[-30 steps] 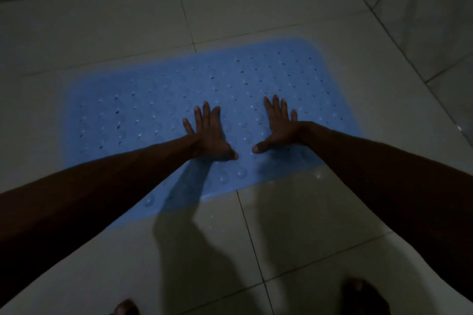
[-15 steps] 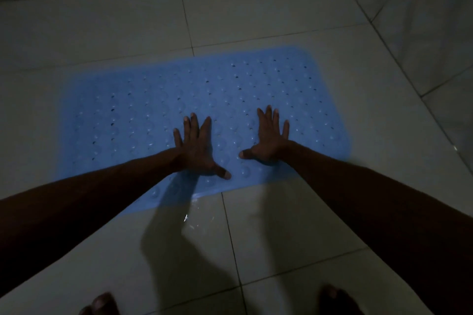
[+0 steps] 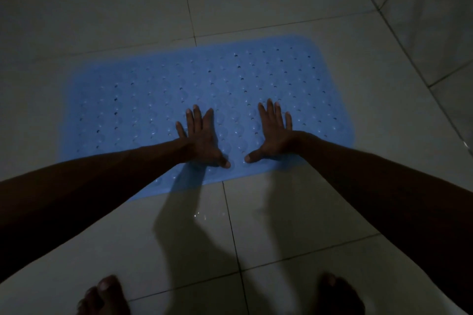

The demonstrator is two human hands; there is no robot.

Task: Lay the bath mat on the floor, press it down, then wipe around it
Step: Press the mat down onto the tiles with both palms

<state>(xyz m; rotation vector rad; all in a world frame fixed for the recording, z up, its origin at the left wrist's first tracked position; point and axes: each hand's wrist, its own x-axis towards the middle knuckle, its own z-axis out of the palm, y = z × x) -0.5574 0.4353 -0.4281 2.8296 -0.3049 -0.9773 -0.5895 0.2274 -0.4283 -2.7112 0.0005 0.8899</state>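
Observation:
A blue rubber bath mat [image 3: 153, 94] with rows of small holes and bumps lies flat on the pale tiled floor [image 3: 294, 212]. My left hand [image 3: 202, 135] presses palm-down on the mat near its front edge, fingers straight and spread. My right hand [image 3: 273, 133] lies flat beside it, a little to the right, fingers also spread, thumb pointing toward the left hand. Neither hand holds anything. The light is dim.
A tiled wall [image 3: 422, 7] rises along the right side, meeting the floor in a diagonal line. My bare feet [image 3: 105, 296] show at the bottom edge on the tiles. A small wet glint sits on the floor just in front of the mat.
The view has tilted down, so my feet show more. Both hands stay flat on the mat and have shifted slightly toward its front edge.

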